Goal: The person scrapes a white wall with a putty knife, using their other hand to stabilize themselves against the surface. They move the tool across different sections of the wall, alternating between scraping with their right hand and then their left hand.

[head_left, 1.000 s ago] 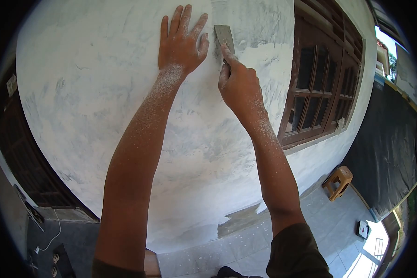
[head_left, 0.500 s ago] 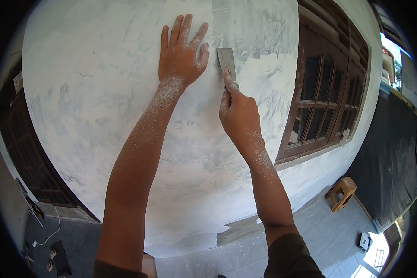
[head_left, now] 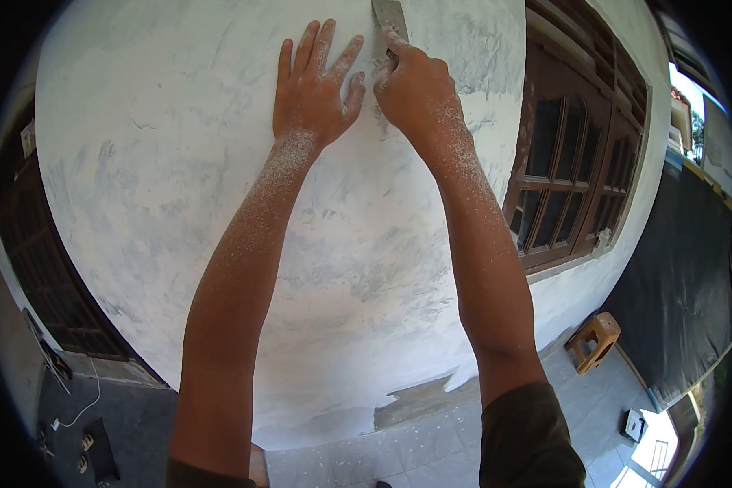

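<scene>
Scraper (head_left: 391,15) gripped in dusty right hand (head_left: 421,88); left hand (head_left: 312,99) spread open against white wall (head_left: 366,236)

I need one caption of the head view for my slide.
Left hand spread on a patchy white wall, right hand holding a scraper.

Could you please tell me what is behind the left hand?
Behind the left hand is the wall, white with grey smears. The part that the hand covers cannot be seen.

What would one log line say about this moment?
right hand: holds flat grey metal scraper | left hand: spread against patchy white wall
</scene>
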Demonstrator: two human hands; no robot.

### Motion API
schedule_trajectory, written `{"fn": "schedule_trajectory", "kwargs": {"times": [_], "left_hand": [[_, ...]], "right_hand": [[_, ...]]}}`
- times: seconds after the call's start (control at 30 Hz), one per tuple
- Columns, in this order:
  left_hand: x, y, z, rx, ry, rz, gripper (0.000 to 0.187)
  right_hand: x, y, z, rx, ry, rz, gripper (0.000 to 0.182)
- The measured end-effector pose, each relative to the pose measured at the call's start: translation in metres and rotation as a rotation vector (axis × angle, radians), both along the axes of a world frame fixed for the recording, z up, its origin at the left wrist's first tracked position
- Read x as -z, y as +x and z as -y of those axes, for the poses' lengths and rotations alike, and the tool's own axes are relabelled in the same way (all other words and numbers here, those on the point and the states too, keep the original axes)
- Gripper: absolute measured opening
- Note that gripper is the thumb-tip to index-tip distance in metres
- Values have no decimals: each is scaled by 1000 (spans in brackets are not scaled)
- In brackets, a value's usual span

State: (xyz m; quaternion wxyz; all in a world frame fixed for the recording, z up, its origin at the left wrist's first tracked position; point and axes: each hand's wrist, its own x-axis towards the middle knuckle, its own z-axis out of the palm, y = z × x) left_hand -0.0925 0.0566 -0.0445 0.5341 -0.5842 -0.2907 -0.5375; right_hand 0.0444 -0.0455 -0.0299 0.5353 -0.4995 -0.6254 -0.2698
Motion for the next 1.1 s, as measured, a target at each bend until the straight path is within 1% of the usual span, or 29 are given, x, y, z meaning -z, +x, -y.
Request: {"fn": "schedule_trajectory", "kwargs": {"times": [0.03,0.1,0.13,0.23,0.27,0.37,0.4,0.47,0.5,0.57,0.63,0.67,0.7,0.77,0.8,0.83,0.9,0.97,1.0,1.03,1.1], "left_hand": [[1,0,0,0,-6,1,55],[0,0,2,-51,-17,3,54],[2,0,3,-47,-15,3,54],[1,1,3,-40,-17,11,54],[2,1,2,-18,-14,4,53],[0,0,2,-8,-17,2,53],[1,0,3,-17,-28,4,53],[2,0,3,-17,-34,3,53],[0,1,3,-20,-30,7,53],[-2,0,3,-8,-14,14,53],[1,2,2,2,-22,-4,53],[1,2,1,-3,-16,-3,53],[0,1,1,-10,-10,4,53],[0,0,1,-33,-17,9,53],[0,0,1,-53,-17,7,53],[3,0,2,-50,-18,6,53],[0,1,3,-25,-14,10,54],[0,3,2,-18,-7,5,54],[1,1,2,-11,-4,8,54],[0,0,2,-16,-7,12,54],[0,1,2,-22,-15,9,53]], "right_hand": [[7,0,4,0,-6,1,48],[34,-1,20,26,-150,-7,48],[48,-3,18,7,-91,-22,46],[26,2,2,23,-82,-10,47],[6,2,-2,1,-3,-16,47],[-14,1,1,7,-4,-15,47],[-4,5,2,-26,-59,-17,48],[29,6,5,-3,-59,-1,48],[35,6,6,17,-50,22,49],[5,9,-4,22,-47,25,49],[-37,10,-12,13,37,28,49],[-45,11,-13,-13,58,49,51],[-40,12,-13,-16,56,52,51],[-10,9,-3,53,22,53,51],[9,6,8,29,-91,29,50],[21,7,6,23,-91,32,50],[1,10,-7,-27,-25,13,50],[-39,12,-19,-47,105,44,48],[-51,12,-17,-27,62,77,47],[-46,12,-17,-32,58,81,47],[-17,11,-8,-19,64,45,47]]}}
